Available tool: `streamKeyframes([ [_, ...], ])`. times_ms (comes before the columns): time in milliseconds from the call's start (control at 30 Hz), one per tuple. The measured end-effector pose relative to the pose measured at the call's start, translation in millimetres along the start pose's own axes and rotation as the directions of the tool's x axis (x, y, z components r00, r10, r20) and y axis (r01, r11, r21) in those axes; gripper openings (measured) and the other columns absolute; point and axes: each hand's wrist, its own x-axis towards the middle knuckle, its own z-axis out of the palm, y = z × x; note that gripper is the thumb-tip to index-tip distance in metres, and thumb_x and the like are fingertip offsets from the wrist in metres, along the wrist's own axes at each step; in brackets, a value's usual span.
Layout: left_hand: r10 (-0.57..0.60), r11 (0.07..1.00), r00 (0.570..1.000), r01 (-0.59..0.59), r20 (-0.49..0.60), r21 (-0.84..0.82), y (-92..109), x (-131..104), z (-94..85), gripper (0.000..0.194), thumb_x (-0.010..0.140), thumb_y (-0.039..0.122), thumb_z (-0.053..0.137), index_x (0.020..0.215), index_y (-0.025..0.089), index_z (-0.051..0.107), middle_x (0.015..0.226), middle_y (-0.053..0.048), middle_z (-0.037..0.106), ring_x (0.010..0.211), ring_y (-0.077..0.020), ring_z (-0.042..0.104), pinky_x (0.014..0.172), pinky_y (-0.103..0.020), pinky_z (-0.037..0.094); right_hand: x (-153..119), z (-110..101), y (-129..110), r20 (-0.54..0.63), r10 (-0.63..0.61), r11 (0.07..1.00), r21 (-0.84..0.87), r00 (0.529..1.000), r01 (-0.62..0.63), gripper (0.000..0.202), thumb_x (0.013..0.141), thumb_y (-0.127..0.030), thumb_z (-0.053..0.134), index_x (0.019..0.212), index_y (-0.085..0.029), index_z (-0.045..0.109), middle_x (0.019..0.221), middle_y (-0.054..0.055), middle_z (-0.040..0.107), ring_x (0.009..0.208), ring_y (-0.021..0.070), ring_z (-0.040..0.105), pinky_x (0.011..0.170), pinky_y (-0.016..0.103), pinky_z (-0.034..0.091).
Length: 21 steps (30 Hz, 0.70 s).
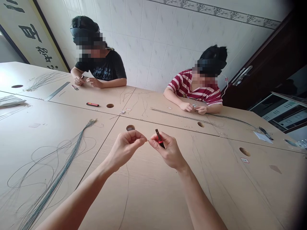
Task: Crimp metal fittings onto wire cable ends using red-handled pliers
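My left hand (124, 148) is closed in a pinch over the middle of the table. A thin grey cord (128, 185) trails from under it towards me. At the fingertips sits a tiny gold-coloured piece (147, 141), apparently at the cord's end. Close beside it, my right hand (171, 153) is wrapped round a slim black-and-red tool (160, 140), whose exact kind I cannot make out. The right thumb and forefinger meet near the tiny piece; whether they touch it is unclear. To the left lies a long bundle of grey-green cords (72, 156) with gold-coloured ends.
Two co-workers, one in a black shirt (107, 67) and one in a striped shirt (184, 83), sit across the table (148, 198). Several round holes (130, 127) pierce the tabletop. A red-and-black stick-shaped object (92, 104), a metal ruler (57, 91) and more cords (177, 115) lie around.
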Motion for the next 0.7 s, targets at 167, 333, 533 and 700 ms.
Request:
streamKeyframes([
  [167,-0.001,0.998,1.000,0.000,0.015,0.070,2.0,0.2,-2.3,0.018,0.084,0.034,0.060,0.077,0.019,0.068,0.067,0.001,0.051,0.057,-0.0091,0.032,0.048,-0.023,0.023,-1.9,-2.2,-1.2,0.006,-0.012,1.000,0.010,1.000,0.012,0.017,0.089,-0.031,0.060,0.077,-0.020,0.056,0.069,-0.003,0.051,0.063,0.0102,0.043,0.061,0.025,0.037],
  [333,0.018,0.995,1.000,-0.020,0.015,0.094,4.9,4.9,-0.6,0.017,0.081,0.031,0.062,0.072,0.018,0.066,0.066,0.001,0.048,0.058,-0.0099,0.033,0.048,-0.023,0.023,-3.3,-3.5,-2.9,-0.007,-0.010,1.000,-0.005,1.000,0.010,0.017,0.089,-0.031,0.061,0.076,-0.020,0.056,0.069,-0.003,0.051,0.064,0.0104,0.043,0.062,0.025,0.036],
  [533,0.029,0.993,1.000,-0.029,-0.001,0.112,9.6,5.5,0.6,0.017,0.080,0.031,0.060,0.073,0.018,0.067,0.064,0.001,0.049,0.055,-0.0097,0.032,0.047,-0.023,0.023,-3.3,-4.1,-6.6,-0.022,-0.014,1.000,-0.021,1.000,0.013,0.016,0.090,-0.031,0.060,0.078,-0.020,0.057,0.069,-0.004,0.051,0.064,0.0101,0.044,0.063,0.025,0.036],
  [700,0.052,0.992,0.998,-0.054,0.022,0.118,7.8,4.6,-0.4,0.020,0.080,0.038,0.064,0.077,0.020,0.069,0.060,0.003,0.042,0.054,-0.0098,0.029,0.047,-0.024,0.022,-3.1,-3.1,-6.5,-0.032,-0.011,1.000,-0.028,0.999,0.010,0.017,0.089,-0.032,0.060,0.077,-0.020,0.057,0.069,-0.003,0.052,0.064,0.0107,0.046,0.064,0.026,0.037],
])
